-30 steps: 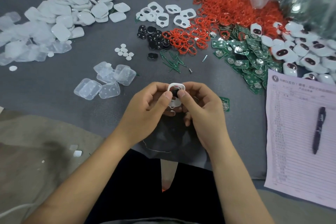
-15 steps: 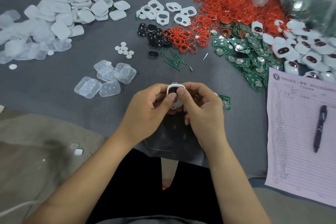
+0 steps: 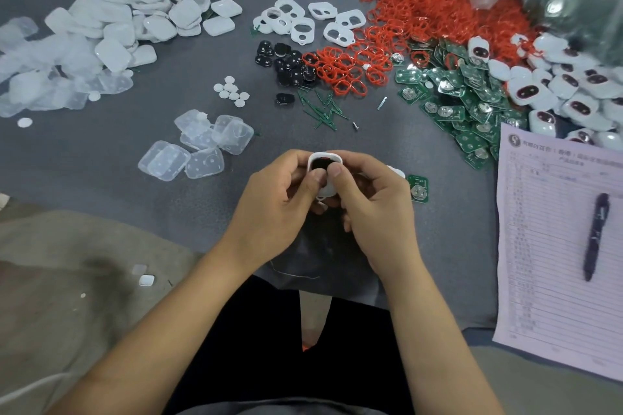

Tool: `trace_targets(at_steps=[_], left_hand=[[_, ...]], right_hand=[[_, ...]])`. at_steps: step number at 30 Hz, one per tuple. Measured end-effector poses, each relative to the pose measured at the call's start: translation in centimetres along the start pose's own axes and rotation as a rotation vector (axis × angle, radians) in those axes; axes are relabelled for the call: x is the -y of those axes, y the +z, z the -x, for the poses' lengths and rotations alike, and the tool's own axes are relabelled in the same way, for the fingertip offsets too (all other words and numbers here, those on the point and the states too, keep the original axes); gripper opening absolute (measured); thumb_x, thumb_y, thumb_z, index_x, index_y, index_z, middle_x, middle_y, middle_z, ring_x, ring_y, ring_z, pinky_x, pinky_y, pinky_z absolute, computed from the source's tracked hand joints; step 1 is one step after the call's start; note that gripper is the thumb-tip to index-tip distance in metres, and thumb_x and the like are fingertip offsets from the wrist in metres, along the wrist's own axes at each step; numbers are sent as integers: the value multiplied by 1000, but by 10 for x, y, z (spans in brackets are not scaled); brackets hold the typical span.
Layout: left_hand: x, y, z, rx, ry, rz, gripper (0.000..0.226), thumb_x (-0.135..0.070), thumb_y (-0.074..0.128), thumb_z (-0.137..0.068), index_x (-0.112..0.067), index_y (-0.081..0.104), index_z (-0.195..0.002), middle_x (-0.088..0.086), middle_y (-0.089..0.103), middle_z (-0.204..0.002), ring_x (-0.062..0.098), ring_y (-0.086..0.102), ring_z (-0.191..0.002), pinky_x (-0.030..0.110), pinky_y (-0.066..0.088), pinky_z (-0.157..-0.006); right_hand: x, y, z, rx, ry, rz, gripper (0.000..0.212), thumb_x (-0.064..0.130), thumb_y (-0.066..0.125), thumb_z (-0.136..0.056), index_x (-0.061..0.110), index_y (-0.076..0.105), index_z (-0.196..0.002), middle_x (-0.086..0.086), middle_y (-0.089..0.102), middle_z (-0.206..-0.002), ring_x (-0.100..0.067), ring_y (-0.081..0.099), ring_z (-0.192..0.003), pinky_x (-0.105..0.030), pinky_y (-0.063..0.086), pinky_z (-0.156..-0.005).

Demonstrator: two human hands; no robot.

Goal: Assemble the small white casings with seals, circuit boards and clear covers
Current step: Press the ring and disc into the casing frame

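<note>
White casing [image 3: 324,162] gripped by left hand [image 3: 276,209] and right hand [image 3: 374,209], thumbs pressed on its face, held above worktop's [image 3: 202,212] near edge. Single circuit board [image 3: 419,189] laid just right of right hand.

grey table [image 3: 101,152] | piles of white covers [image 3: 111,30], red rings [image 3: 421,10], green boards [image 3: 465,101], clear lids [image 3: 199,148] | form [image 3: 553,246] with pen [image 3: 596,236] on top
</note>
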State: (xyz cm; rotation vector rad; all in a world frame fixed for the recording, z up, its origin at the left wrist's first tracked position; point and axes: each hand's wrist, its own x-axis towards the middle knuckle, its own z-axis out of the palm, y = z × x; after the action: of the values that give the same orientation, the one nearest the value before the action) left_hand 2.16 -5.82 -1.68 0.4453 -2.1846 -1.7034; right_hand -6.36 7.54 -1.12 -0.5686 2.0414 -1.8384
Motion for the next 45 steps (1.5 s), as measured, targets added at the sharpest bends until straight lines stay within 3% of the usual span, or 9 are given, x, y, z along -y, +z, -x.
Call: trace_targets(at_steps=[8,12,19,24,33,38,40,42,45], left_hand=[[-1,1,1,-3,30,-2,15,-19,61,-105,-14,67,-118,-8,77,-89,9,73,-72,16,52,-59],[0,0,0,20,39,-17,17,-19,59,-106,-15,67,-120,-9,77,-87,11,74,-71,17,52,-59],[2,1,-1,15,25,9,18,-14,56,-108,-16,68,-121,-4,78,-88,17,76,-73,23,56,-60],[0,1,0,15,53,-39,17,-18,56,-108,-18,67,-120,-7,76,-87,15,74,-72,21,53,-60],[1,1,-2,-13,70,-125,18,-20,56,-107,-24,68,-120,-7,75,-85,14,69,-62,19,51,-60],[0,3,-2,-18,62,-150,21,-19,55,-107,-26,69,-121,-9,75,-89,13,69,-60,18,51,-60],[-1,3,-2,-26,56,-147,23,-18,54,-107,-24,70,-122,-11,75,-90,12,70,-60,16,51,-59],[-1,3,-2,-44,53,-129,23,-16,54,-107,-23,71,-121,-10,76,-91,12,70,-60,17,52,-58],[-3,4,0,-96,24,-25,22,-14,55,-107,-22,73,-116,-7,75,-85,10,69,-59,19,51,-55]], right_hand=[[6,-3,-4,49,111,-59,14,14,66,-101,13,77,-110,1,70,-68,-12,53,-51,-24,44,-41],[10,-4,-8,68,190,-64,13,16,66,-101,11,76,-109,-12,73,-80,-20,53,-56,-24,41,-41],[13,-3,-11,84,254,-105,11,15,67,-101,8,73,-106,1,69,-74,-1,51,-49,-19,37,-42],[16,-3,-11,87,273,-93,11,14,65,-102,9,72,-109,-5,70,-81,-7,53,-55,-23,38,-43],[15,12,-7,-10,189,-4,8,12,59,-104,13,67,-102,-2,70,-84,1,62,-61,-13,46,-51],[8,18,-3,-60,118,124,5,17,57,-105,17,62,-104,5,69,-93,-5,66,-81,-34,59,-72],[6,19,-1,-71,76,176,4,18,57,-105,19,61,-104,9,69,-95,-4,67,-88,-34,59,-79],[8,21,1,-91,-4,232,7,17,58,-104,23,60,-102,13,68,-92,-2,66,-88,-20,54,-74],[8,18,3,-127,-59,180,6,19,62,-103,19,68,-102,13,71,-85,-5,68,-75,-17,52,-63]])
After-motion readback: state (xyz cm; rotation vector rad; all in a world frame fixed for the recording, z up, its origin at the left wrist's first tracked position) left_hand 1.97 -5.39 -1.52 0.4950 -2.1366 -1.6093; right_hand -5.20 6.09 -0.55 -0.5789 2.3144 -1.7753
